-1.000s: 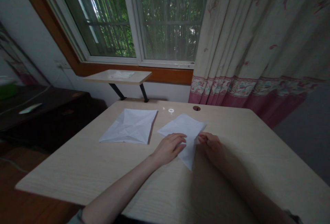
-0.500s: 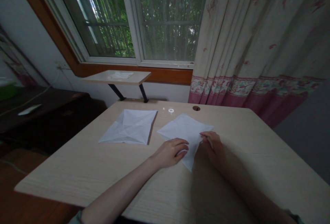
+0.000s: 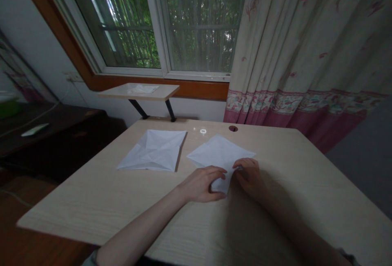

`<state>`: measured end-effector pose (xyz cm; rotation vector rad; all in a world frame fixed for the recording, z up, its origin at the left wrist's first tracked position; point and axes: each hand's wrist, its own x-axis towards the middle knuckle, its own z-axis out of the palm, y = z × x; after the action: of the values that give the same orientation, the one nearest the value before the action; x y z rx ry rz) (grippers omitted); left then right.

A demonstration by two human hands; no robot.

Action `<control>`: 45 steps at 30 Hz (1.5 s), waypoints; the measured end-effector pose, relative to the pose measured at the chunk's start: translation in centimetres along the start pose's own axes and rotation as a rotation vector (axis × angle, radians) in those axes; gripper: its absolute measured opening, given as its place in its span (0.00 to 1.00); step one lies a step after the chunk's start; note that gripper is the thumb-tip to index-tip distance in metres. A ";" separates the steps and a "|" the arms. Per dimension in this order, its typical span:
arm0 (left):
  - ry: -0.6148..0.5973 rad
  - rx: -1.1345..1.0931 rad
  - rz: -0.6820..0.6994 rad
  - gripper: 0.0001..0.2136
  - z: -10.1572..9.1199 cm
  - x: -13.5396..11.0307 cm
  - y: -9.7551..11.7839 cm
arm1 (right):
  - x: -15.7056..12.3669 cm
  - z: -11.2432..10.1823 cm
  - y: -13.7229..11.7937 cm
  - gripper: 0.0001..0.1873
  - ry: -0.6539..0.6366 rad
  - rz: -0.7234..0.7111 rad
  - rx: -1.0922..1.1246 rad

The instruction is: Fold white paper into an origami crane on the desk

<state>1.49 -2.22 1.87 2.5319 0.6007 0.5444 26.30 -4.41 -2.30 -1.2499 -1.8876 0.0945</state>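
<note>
A white sheet of paper [image 3: 219, 153], partly folded, lies on the light wooden table [image 3: 275, 217] in front of me. My left hand [image 3: 202, 184] pinches the sheet's near corner between thumb and fingers and lifts it off the table. My right hand [image 3: 249, 176] rests on the sheet's right side, its fingertips pressed together at the same fold. A second white sheet [image 3: 154, 151] with crease lines lies flat to the left, apart from both hands.
A cable hole [image 3: 233, 128] sits near the table's far edge. A small shelf [image 3: 139, 91] stands under the window. A patterned curtain [image 3: 306, 61] hangs at the right. A dark cabinet [image 3: 45, 131] stands at the left.
My left hand has curled from lying on the sheet to pinching its near corner and folding it up. The right hand moved slightly left toward the fold. The sheet's right corner has spread out.
</note>
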 end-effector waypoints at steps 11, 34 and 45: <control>0.085 0.111 -0.061 0.10 0.3 0.0 -0.3 | 0.3 -0.4 0.0 0.07 -0.040 0.016 0.009; 0.207 0.410 -0.571 0.12 0.5 0.6 -0.7 | 0.2 0.4 0.7 0.13 -0.190 0.126 -0.027; 0.309 0.369 -0.605 0.10 0.5 0.5 -1.3 | 0.2 0.9 0.8 0.08 -0.199 0.223 -0.114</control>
<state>1.72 -1.19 0.91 2.4059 1.6377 0.6386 26.24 -3.54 -3.12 -1.5769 -1.9361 0.2397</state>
